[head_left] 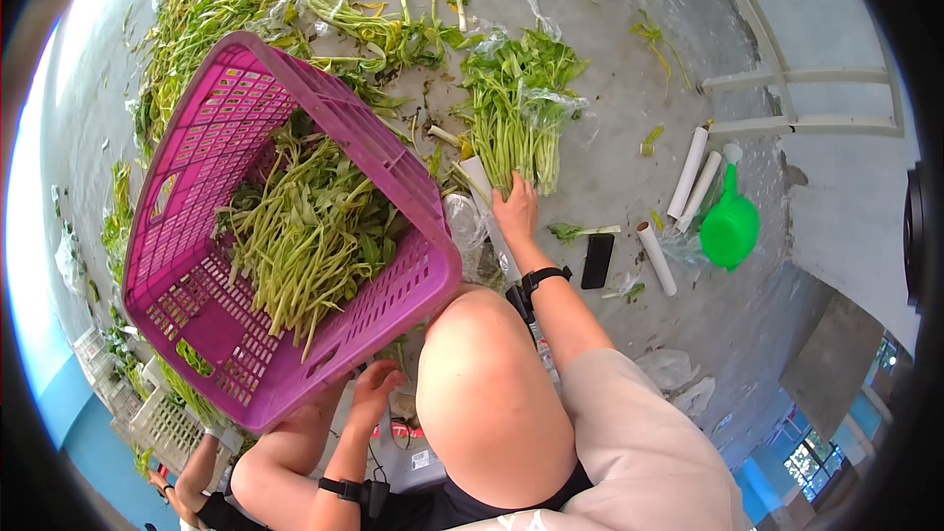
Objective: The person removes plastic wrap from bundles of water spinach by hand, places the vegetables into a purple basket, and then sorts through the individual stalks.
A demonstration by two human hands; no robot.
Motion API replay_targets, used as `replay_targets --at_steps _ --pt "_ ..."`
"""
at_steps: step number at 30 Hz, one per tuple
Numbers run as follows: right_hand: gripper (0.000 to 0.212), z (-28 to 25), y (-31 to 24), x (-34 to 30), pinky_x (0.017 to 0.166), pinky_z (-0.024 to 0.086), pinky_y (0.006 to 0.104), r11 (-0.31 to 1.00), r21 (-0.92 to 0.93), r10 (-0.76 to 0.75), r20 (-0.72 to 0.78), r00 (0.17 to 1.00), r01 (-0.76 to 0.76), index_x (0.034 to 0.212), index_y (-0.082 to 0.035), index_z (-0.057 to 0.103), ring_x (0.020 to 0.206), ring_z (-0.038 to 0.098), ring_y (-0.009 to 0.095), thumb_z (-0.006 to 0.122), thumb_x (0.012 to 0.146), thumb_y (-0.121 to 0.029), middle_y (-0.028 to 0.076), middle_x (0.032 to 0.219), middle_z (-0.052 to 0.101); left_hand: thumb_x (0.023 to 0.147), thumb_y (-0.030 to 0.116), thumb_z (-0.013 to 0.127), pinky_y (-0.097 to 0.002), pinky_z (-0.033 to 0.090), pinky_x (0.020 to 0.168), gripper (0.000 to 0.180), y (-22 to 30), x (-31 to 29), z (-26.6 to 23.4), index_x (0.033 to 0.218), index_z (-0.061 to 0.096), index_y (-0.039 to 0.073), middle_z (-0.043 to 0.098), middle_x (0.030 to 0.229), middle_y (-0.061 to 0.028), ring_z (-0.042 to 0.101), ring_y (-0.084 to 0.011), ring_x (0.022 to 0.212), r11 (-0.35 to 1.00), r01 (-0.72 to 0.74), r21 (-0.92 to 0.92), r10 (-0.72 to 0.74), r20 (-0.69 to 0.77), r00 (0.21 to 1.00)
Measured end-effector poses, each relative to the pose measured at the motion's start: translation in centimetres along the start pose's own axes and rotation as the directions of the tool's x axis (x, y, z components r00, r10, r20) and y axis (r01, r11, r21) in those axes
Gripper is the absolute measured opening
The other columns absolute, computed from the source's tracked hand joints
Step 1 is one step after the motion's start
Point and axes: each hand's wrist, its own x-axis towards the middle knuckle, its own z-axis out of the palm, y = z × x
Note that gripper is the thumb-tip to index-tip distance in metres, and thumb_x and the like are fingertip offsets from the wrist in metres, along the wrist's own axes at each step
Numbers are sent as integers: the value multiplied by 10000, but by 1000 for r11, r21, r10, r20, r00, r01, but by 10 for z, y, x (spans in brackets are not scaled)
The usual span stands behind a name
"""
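Observation:
A tilted magenta plastic crate (379,324) leans over my legs, its open side toward me. Long-stemmed leafy greens (305,226) are heaped inside it. Just off the crate's near lower edge is my left hand (379,383), its fingers loosely bent and apart, with nothing seen in them. My right hand (516,211) reaches out past my knee to the floor. Its fingers close on the stem ends of a bundle of leafy greens (516,103), partly wrapped in clear plastic, with the leaves pointing away from me.
Loose greens (211,34) and plastic scraps litter the far left floor. To the right lie a black phone (597,262), white rolls (688,172) and a green plastic scoop (730,221). Another person's hand (157,480) shows at lower left, near pale crates (162,423).

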Motion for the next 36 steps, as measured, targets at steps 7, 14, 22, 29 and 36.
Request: replay_targets --at_steps 7,14,22,29,36 --pt "538 1 -2 20 939 496 479 988 -100 122 45 991 -117 1298 15 513 1147 556 417 688 821 -164 220 1245 562 947 123 619 -307 494 827 258 -3 0 -7 1169 625 -9 705 1000 -91 663 -164 877 999 18 42 -17 -44 999" --pt "485 -2 15 39 874 534 490 976 -213 11 246 969 43 1169 -2 595 999 647 423 738 747 -195 230 1079 667 947 161 631 -307 496 792 274 -14 0 -17 1174 625 7 706 1002 -84 676 -166 872 997 64 -31 -66 -75 995" --pt "413 -83 11 56 779 571 394 783 428 87 643 761 -451 1157 29 622 889 689 259 680 814 -195 155 1047 691 962 148 615 -303 497 815 268 26 -21 -16 1176 613 -13 706 1005 -90 667 -169 903 987 -127 -102 131 29 991" --pt "447 -251 -63 -21 848 567 401 210 746 -363 660 658 -632 1303 61 521 996 670 254 578 907 -138 180 1223 640 991 179 603 -295 506 846 236 101 -72 -24 1137 643 -1 699 953 -69 648 -136 910 945 -317 -85 327 196 924" --pt "628 -353 -163 -164 968 515 426 247 927 -715 371 592 -282 1388 4 482 1116 629 272 728 814 -61 177 1266 619 958 114 644 -288 505 849 215 114 -175 -18 1143 625 5 687 954 -49 641 -118 895 796 -574 -195 600 119 791"
